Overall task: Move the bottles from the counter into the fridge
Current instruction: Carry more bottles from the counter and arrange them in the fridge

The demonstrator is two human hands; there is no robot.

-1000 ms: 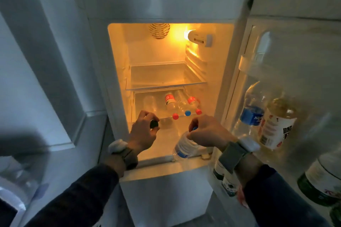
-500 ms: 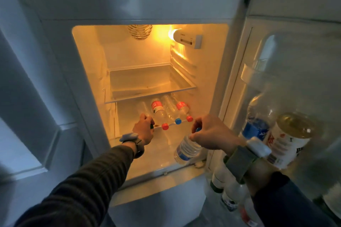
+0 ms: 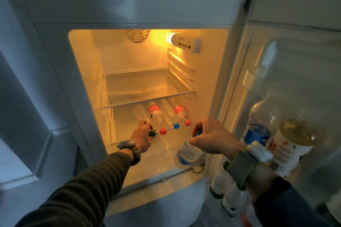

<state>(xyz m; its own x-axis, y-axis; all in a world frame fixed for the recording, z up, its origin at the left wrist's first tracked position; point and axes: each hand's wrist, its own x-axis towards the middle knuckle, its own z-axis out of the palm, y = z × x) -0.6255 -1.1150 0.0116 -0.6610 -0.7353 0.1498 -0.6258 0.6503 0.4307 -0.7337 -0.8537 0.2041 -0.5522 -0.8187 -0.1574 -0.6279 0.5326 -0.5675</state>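
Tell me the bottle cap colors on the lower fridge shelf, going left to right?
green cap in the left hand → red cap → blue cap → red cap.

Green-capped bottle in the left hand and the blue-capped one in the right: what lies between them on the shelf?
In the head view, three bottles lying side by side: red cap, blue cap, red cap.

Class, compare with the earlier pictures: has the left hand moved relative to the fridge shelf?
Yes. The left hand, gripping a green-capped bottle, has gone deeper toward the shelf edge, beside the lying red-capped bottle.
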